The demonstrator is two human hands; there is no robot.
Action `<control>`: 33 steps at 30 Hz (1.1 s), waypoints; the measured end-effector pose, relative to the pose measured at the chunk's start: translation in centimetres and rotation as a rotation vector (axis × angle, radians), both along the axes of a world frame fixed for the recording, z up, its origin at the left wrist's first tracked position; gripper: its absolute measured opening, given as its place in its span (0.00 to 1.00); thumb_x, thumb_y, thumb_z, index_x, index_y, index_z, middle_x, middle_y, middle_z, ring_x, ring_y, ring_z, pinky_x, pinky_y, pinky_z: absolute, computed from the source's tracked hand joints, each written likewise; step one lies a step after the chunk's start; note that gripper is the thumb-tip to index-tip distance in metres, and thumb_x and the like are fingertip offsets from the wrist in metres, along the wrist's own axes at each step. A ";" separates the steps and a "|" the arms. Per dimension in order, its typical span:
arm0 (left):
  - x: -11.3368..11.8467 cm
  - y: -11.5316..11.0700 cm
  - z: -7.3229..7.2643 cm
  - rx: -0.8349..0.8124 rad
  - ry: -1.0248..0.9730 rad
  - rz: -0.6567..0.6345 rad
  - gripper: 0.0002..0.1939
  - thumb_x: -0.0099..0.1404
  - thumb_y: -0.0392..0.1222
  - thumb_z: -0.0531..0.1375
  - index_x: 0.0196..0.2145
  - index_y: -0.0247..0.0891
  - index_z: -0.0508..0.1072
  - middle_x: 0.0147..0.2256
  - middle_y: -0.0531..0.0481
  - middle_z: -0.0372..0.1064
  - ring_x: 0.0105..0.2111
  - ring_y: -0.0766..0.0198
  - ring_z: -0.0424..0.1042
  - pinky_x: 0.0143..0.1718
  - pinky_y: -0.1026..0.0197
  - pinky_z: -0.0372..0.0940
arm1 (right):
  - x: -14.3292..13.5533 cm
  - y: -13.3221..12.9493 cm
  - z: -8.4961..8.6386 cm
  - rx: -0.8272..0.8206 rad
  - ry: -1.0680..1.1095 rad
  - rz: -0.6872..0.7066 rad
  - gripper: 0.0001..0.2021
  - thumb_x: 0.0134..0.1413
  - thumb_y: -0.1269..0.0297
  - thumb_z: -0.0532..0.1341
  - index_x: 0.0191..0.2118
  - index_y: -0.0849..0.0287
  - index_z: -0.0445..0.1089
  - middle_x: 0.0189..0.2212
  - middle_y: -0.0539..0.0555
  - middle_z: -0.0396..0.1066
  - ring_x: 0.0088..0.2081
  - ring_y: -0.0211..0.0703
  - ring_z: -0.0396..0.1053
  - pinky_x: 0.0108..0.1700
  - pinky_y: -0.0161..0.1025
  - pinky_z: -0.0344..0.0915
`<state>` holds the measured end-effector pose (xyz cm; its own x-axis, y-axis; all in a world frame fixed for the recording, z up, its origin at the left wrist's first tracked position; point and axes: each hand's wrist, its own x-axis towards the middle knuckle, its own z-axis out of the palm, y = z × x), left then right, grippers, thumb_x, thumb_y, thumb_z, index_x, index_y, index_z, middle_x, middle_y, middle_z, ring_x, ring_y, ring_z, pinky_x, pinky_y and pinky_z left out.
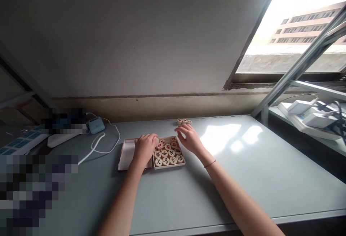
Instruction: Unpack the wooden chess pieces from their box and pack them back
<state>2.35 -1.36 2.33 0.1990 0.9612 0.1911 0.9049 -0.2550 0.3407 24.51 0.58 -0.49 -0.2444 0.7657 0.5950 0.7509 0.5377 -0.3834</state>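
A shallow white box (169, 166) holds several round Chinese chess pieces (171, 152), with red characters on the far ones and black on the near ones. Against its left side lies the box lid (127, 155), inside facing up, partly covered by my left hand (145, 147). That hand is curled over the box's far left corner, fingertips beside a piece; what they hold, if anything, is hidden. My right hand (187, 138) hovers by the far right corner, thumb and fingers apart with nothing visible between them. Just beyond it, three pieces (184, 121) stand in a row on the table.
The grey table (243, 178) meets a wall at the back. A white cable (93, 149) and a light blue charger (96, 125) lie left, near a power strip (25, 138). Metal frame posts (292, 66) rise at the right, beside a shelf with white adapters (300, 107).
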 end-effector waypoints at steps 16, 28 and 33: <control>-1.2 0.2 0.8 -0.108 -0.201 -0.230 0.13 0.69 0.38 0.50 0.42 0.42 0.74 0.43 0.50 0.73 0.42 0.60 0.72 0.44 0.61 0.63 | -5.9 2.0 5.6 -0.612 -0.638 0.291 0.12 0.57 0.69 0.56 0.38 0.52 0.77 0.34 0.53 0.72 0.30 0.37 0.66 0.29 0.31 0.56; -1.9 -0.3 2.6 -0.277 -0.116 -0.258 0.12 0.64 0.38 0.54 0.40 0.47 0.76 0.41 0.54 0.75 0.46 0.57 0.68 0.48 0.57 0.61 | -6.0 2.6 7.0 -0.785 -0.661 0.314 0.20 0.47 0.79 0.58 0.41 0.51 0.78 0.29 0.52 0.75 0.27 0.38 0.65 0.25 0.33 0.53; -1.7 -0.4 2.5 -0.302 -0.065 -0.245 0.12 0.65 0.42 0.55 0.41 0.48 0.77 0.43 0.52 0.73 0.48 0.55 0.65 0.52 0.54 0.59 | -5.2 3.1 6.0 -0.726 -0.598 0.336 0.13 0.47 0.76 0.60 0.35 0.54 0.79 0.27 0.53 0.73 0.25 0.38 0.63 0.25 0.33 0.53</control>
<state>0.70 -1.76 4.84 0.4262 0.9017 -0.0729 0.8036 -0.3404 0.4883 19.35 3.72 5.54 -0.6219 0.7309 -0.2812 0.7795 0.5430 -0.3124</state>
